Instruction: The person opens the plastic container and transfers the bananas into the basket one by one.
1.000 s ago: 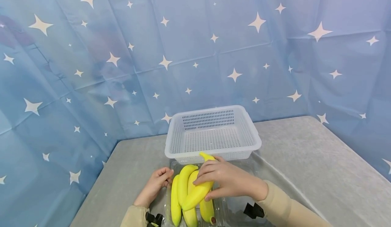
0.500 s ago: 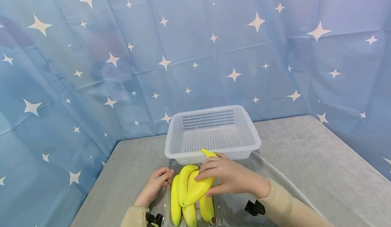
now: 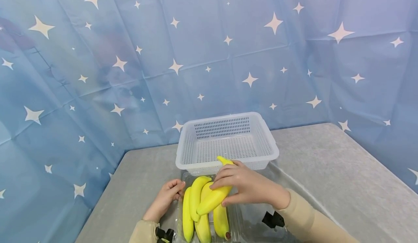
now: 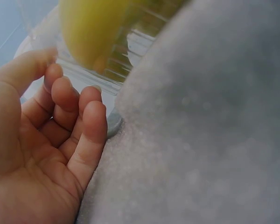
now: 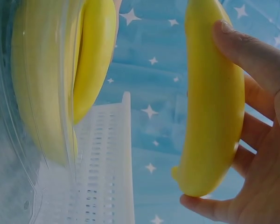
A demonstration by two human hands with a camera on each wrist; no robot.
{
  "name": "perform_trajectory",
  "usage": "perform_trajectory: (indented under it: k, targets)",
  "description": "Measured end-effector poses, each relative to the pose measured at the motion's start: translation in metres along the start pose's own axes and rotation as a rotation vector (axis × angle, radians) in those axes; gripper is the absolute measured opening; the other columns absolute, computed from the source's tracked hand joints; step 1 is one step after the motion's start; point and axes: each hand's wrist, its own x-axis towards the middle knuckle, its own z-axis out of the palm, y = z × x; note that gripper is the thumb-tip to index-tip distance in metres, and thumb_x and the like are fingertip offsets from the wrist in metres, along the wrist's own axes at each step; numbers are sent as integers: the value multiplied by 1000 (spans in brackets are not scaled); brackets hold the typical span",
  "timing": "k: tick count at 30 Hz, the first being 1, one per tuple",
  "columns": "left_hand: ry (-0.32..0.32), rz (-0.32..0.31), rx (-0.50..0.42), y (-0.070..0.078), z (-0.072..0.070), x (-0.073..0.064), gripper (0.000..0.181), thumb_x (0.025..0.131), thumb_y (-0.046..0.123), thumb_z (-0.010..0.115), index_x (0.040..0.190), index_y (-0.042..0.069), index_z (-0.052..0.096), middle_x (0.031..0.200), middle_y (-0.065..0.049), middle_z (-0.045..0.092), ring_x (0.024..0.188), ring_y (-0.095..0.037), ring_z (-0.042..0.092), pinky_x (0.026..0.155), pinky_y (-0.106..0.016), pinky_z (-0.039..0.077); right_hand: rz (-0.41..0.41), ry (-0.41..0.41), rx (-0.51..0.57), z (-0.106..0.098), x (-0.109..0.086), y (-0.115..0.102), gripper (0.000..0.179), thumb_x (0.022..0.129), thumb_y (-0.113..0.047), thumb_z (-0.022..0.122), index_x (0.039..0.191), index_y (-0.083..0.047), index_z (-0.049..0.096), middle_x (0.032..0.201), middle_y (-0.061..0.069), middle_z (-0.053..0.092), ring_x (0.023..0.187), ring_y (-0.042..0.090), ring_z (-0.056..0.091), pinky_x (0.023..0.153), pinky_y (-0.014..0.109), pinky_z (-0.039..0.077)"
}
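Note:
My right hand [image 3: 243, 185] grips a yellow banana [image 3: 213, 199], its stem pointing up and away. The right wrist view shows that banana [image 5: 212, 102] between the thumb and the curled fingers, apart from the others. Below it, several more bananas [image 3: 187, 214] lie in a clear plastic clamshell container [image 3: 233, 223]. At the container's left far side, my left hand [image 3: 168, 197] pinches the rim between thumb and index finger. In the left wrist view the remaining fingers of the left hand [image 4: 51, 135] are curled beside the clear wall.
Directly behind the container stands a white perforated plastic basket [image 3: 226, 148] with no fruit in it. The container's clear lid [image 3: 261, 225] lies to the right. Grey cloth covers the table [image 3: 313, 163], and a blue starry curtain [image 3: 209, 54] hangs behind.
My right hand has lifted the banana slightly, moving it up and to the right, away from the other bananas. The left hand has stayed on the rim.

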Motion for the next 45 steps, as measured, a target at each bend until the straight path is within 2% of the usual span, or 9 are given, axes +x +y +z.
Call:
perform_trajectory:
  k: [5, 12, 21, 29, 37, 45]
  targets:
    - [2, 1, 4, 1, 0, 0, 28, 89, 25, 53, 72, 4, 48, 66, -4, 47, 53, -12, 47, 55, -28, 45, 2, 8, 6, -2, 0, 1, 45, 72, -40, 68, 113, -25, 59, 109, -14, 54, 107, 8, 45, 88, 55, 27]
    - [8, -5, 7, 1, 1, 0, 27, 89, 25, 53, 73, 4, 49, 67, -3, 48, 53, -12, 47, 55, -28, 45, -12, 21, 0, -5, -1, 3, 44, 74, -43, 65, 114, -25, 58, 109, -15, 54, 107, 7, 45, 89, 52, 28]
    - [9, -7, 5, -1, 0, 1, 28, 89, 27, 53, 73, 4, 49, 66, -3, 48, 53, -12, 47, 55, -27, 45, -25, 63, -1, -8, -1, 5, 47, 69, -36, 71, 114, -26, 57, 107, -14, 55, 105, 8, 46, 88, 53, 28]
    - [17, -10, 6, 0, 0, 0, 27, 88, 27, 54, 73, 5, 50, 66, -4, 48, 53, -12, 48, 55, -27, 46, -9, 64, -17, -11, -2, 8, 47, 70, -38, 70, 114, -26, 58, 107, -14, 55, 105, 7, 46, 88, 51, 28]
    - [17, -19, -3, 1, 1, -1, 27, 88, 26, 54, 73, 4, 49, 67, -4, 49, 53, -12, 48, 55, -27, 45, -6, 67, -29, -15, -3, 10, 47, 70, -36, 71, 113, -24, 58, 107, -12, 55, 104, 10, 46, 88, 55, 27]
    - [18, -16, 0, 1, 2, -1, 27, 88, 25, 54, 72, 4, 49, 67, -4, 50, 52, -12, 49, 55, -27, 45, 15, 69, -55, -18, -4, 12, 45, 71, -43, 67, 112, -25, 59, 106, -12, 56, 104, 10, 46, 90, 57, 25]
